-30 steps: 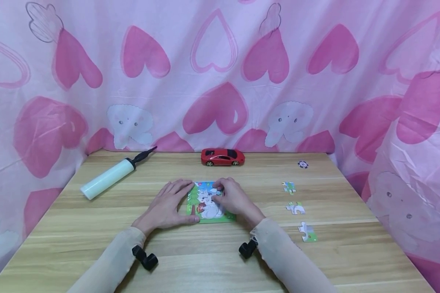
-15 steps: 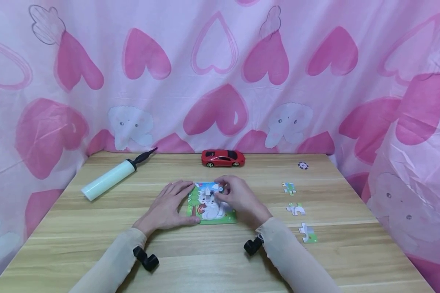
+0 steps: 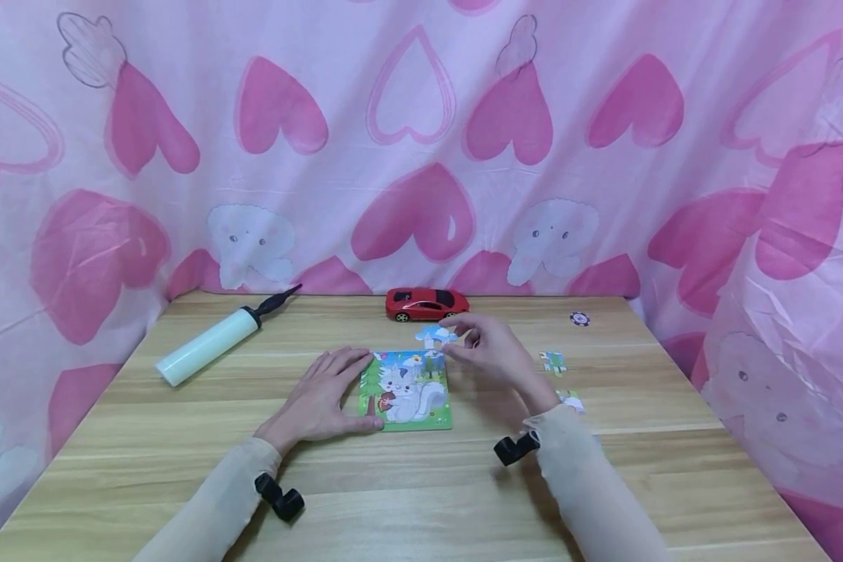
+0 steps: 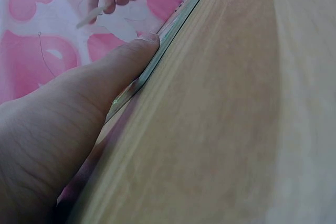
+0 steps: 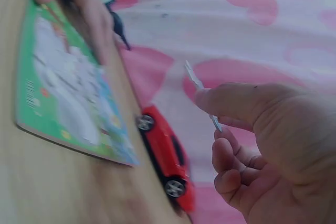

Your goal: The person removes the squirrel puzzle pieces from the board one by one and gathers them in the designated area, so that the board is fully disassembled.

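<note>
In the head view a puzzle board [image 3: 406,394] with a grey squirrel holding an acorn lies flat on the table. My left hand [image 3: 321,398] is spread along its left side, thumb on the lower left corner and fingers at the upper left. The left wrist view shows that thumb [image 4: 131,51] on the board's edge. My right hand [image 3: 495,355] pinches a blue and white puzzle piece [image 3: 435,336] between thumb and fingers, raised past the board's far right corner. Seen from the right wrist, the piece [image 5: 190,72] is edge-on, and its printed face is hidden.
A red toy car [image 3: 425,304] stands behind the board. At the left lies a white hand pump [image 3: 207,343] with a black nozzle. To the right are a puzzle piece [image 3: 553,362], another piece [image 3: 572,401] partly behind my sleeve, and a poker chip [image 3: 579,318]. A pink heart-print curtain hangs behind.
My right hand has lifted the puzzle piece off the board and carried it up, away and slightly right. More of the squirrel picture shows. The left hand stays in place.
</note>
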Demonstrator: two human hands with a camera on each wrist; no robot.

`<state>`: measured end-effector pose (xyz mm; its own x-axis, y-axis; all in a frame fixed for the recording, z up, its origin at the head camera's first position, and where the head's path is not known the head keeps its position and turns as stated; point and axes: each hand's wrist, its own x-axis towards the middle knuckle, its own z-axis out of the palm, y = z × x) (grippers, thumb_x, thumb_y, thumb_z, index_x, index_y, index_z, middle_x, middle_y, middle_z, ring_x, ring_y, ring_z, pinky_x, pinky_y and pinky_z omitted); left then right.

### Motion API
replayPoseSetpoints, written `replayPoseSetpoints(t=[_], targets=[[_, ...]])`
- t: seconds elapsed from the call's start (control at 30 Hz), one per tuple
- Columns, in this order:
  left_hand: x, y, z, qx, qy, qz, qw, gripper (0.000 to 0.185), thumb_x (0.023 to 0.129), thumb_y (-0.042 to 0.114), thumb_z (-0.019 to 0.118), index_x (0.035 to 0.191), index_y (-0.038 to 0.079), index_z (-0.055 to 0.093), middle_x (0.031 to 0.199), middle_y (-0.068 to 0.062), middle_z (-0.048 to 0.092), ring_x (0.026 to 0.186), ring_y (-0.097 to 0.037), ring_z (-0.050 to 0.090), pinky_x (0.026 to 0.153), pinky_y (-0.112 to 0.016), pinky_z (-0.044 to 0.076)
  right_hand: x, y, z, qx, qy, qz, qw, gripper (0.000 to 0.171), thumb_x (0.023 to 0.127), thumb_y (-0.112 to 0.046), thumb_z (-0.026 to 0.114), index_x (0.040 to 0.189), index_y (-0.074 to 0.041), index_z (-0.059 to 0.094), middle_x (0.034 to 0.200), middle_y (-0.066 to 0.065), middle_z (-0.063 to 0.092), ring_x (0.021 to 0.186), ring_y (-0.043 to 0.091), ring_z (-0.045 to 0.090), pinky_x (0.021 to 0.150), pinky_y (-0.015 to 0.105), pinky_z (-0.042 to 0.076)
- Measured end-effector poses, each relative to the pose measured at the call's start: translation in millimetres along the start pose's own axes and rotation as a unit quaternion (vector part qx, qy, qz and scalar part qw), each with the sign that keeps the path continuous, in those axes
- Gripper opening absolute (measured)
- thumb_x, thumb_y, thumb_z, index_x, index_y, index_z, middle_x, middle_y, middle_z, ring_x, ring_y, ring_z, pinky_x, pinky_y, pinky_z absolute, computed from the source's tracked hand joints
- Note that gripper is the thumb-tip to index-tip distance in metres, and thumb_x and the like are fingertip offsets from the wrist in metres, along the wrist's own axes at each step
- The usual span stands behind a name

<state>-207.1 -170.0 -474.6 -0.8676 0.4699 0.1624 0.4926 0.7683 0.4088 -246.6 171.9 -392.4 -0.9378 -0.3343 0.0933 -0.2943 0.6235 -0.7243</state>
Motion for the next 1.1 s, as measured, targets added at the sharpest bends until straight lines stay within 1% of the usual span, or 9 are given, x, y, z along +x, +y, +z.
replayPoseSetpoints(t=[0.17,0.27,0.37,0.47,0.57,0.7,0.83,0.93,1.1], targets=[[-0.7,0.1,-0.3,0.0,0.0,-0.003,1.0,0.124,0.08,0.091,0.074,0.173,0.016,0.042,0.178,-0.006,0.039,0.167,-0.036,0.03,0.139,-0.065,0.014,-3.5,4.7,-24.1,-0.006,0.009,-0.01,1.0,0.042,0.102,-0.029,0.085,0.143,-0.022,0.076,0.126,0.007,0.072,0.099,0.026,0.065,0.083,0.038,0.06],[-0.8,0.2,-0.5,-0.001,-0.001,-0.004,1.0,0.123,0.08,0.09,0.075,0.173,0.016,0.042,0.178,-0.006,0.039,0.167,-0.036,0.03,0.139,-0.065,0.014,-6.7,11.8,-38.3,0.002,0.01,-0.031,0.999,0.042,0.103,-0.026,0.083,0.144,-0.02,0.076,0.128,0.01,0.071,0.094,0.026,0.065,0.077,0.036,0.059],[-0.8,0.2,-0.7,-0.001,-0.002,-0.006,1.0,0.123,0.08,0.09,0.075,0.173,0.017,0.042,0.178,-0.006,0.039,0.167,-0.036,0.029,0.139,-0.065,0.013,-8.4,20.8,-50.1,0.004,0.017,-0.041,0.999,0.04,0.104,-0.025,0.083,0.143,-0.018,0.076,0.127,0.012,0.073,0.091,0.025,0.065,0.071,0.032,0.057],[-1.0,0.5,-1.3,-0.003,-0.004,-0.007,1.0,0.124,0.08,0.09,0.075,0.174,0.017,0.041,0.178,-0.006,0.038,0.167,-0.035,0.029,0.139,-0.065,0.013,-10.6,27.8,-60.0,0.004,0.027,-0.042,0.999,0.04,0.104,-0.023,0.082,0.143,-0.015,0.076,0.125,0.013,0.074,0.091,0.025,0.063,0.067,0.029,0.054],[-0.9,0.4,-1.3,-0.003,-0.004,-0.008,1.0,0.124,0.08,0.09,0.075,0.174,0.017,0.041,0.178,-0.006,0.038,0.167,-0.035,0.029,0.139,-0.065,0.012,-13.2,32.5,-68.1,-0.001,0.035,-0.037,0.999,0.042,0.105,-0.024,0.082,0.145,-0.014,0.075,0.124,0.014,0.073,0.094,0.026,0.061,0.066,0.03,0.052],[-0.8,0.4,-1.1,-0.004,-0.006,-0.01,0.9999,0.124,0.08,0.091,0.074,0.174,0.017,0.041,0.179,-0.005,0.038,0.168,-0.036,0.028,0.139,-0.065,0.012,-15.8,38.4,-74.6,-0.012,0.04,-0.019,0.999,0.045,0.106,-0.027,0.081,0.148,-0.015,0.073,0.127,0.016,0.071,0.096,0.025,0.061,0.068,0.031,0.053],[-0.3,0.4,-0.8,-0.003,-0.007,-0.014,0.9999,0.122,0.081,0.091,0.073,0.174,0.018,0.041,0.179,-0.005,0.037,0.168,-0.037,0.027,0.139,-0.067,0.012,-17.0,46.4,-77.7,-0.008,0.038,-0.005,0.999,0.045,0.106,-0.022,0.08,0.149,-0.01,0.071,0.13,0.021,0.071,0.092,0.028,0.064,0.065,0.03,0.054],[-0.2,0.4,-0.7,-0.002,-0.009,-0.015,0.9999,0.122,0.081,0.091,0.072,0.174,0.018,0.041,0.179,-0.005,0.037,0.168,-0.037,0.026,0.139,-0.067,0.013,-18.2,53.6,-78.3,-0.011,0.033,0.005,0.999,0.044,0.106,-0.023,0.079,0.148,-0.011,0.072,0.131,0.021,0.072,0.094,0.029,0.066,0.066,0.031,0.057],[-0.5,1.0,-1.0,-0.003,-0.013,-0.014,0.9998,0.122,0.081,0.091,0.073,0.174,0.019,0.041,0.179,-0.004,0.037,0.168,-0.036,0.026,0.139,-0.066,0.012,-20.6,66.4,-75.9,-0.014,0.019,0.021,1.0,0.044,0.106,-0.026,0.079,0.148,-0.014,0.072,0.131,0.019,0.072,0.102,0.031,0.067,0.075,0.035,0.061]])
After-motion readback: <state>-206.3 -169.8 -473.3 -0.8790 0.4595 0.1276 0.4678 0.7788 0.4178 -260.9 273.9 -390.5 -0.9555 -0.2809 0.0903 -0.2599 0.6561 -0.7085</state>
